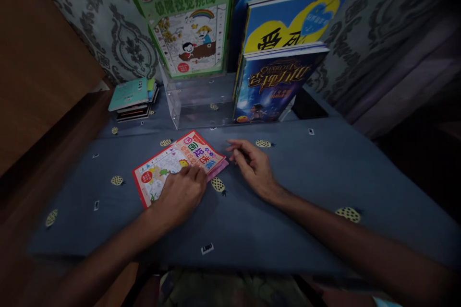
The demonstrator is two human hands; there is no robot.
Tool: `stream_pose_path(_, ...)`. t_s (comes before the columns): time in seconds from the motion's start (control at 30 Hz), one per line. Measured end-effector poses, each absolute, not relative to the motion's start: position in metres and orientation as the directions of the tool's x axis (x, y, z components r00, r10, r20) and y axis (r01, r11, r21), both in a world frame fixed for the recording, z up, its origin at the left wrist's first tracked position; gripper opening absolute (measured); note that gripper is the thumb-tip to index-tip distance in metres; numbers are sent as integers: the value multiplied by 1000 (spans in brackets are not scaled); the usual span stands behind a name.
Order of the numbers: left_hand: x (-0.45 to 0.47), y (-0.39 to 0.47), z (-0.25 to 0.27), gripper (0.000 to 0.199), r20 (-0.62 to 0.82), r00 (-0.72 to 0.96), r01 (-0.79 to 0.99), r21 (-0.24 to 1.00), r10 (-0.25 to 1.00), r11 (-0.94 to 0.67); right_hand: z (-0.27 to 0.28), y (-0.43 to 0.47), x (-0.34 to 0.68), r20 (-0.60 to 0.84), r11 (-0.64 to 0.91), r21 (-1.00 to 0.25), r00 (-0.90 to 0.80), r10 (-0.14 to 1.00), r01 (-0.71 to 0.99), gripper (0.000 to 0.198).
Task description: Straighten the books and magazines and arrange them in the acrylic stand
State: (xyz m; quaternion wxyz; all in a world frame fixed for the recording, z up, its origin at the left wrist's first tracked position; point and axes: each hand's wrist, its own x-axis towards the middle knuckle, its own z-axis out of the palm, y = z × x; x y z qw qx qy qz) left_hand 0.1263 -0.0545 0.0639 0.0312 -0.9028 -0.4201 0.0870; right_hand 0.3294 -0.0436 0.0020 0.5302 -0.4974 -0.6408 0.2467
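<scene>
A red-bordered picture book (163,158) with colourful Chinese lettering lies at a slant on the tablecloth. My left hand (185,187) rests on its lower right part with the fingers curled in a grip; the fingertips are hidden. Along the right edge a pink inner page (218,169) peeks out under the slightly raised cover. Just right of the book, my right hand (257,168) hovers at or above the cloth, empty, its fingers loosely bent and apart.
Behind stands a clear plastic book rack (205,110). It holds a green picture book (190,24) at left, and a blue-and-yellow book (288,17) behind a dark blue one (275,84) at right. Small books (131,96) are stacked at back left on the pineapple-print tablecloth (252,230).
</scene>
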Motion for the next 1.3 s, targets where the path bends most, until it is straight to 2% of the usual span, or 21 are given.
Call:
stream_pose_path(0.1,129,-58,59,24,-117,638,747,-149,761,-648,7,-49,327,449,416,-804,-25,893,425,30)
stream_pose_path(0.27,124,-60,53,27,-39,671,730,-143,740,-669,9,-54,324,370,447,-710,-252,894,545,31)
stream_pose_path(0.37,100,-57,52,26,16,665,745,-84,747,-661,7,-55,324,382,461,-645,-265,885,609,31)
stream_pose_path(0.5,53,-53,43,31,125,512,858,-110,850,-501,6,-54,325,432,506,-590,-284,856,629,28)
stream_pose_path(0.63,23,-59,31,43,83,410,909,-120,908,-399,8,-48,322,472,562,-545,-326,819,623,29)
stream_pose_path(0.83,23,-81,28,46,70,378,916,-174,923,-361,9,-28,318,427,558,-530,-368,826,638,29)
stream_pose_path(0.97,22,-92,25,52,102,436,892,-181,894,-414,6,-11,315,436,577,-540,-383,814,612,29)
stream_pose_path(1.2,12,-97,16,87,106,545,837,-123,832,-533,-3,15,312,448,590,-578,-385,807,563,30)
stream_pose_path(1.3,16,-95,17,87,67,547,836,-97,835,-540,-6,24,312,448,599,-570,-399,800,562,31)
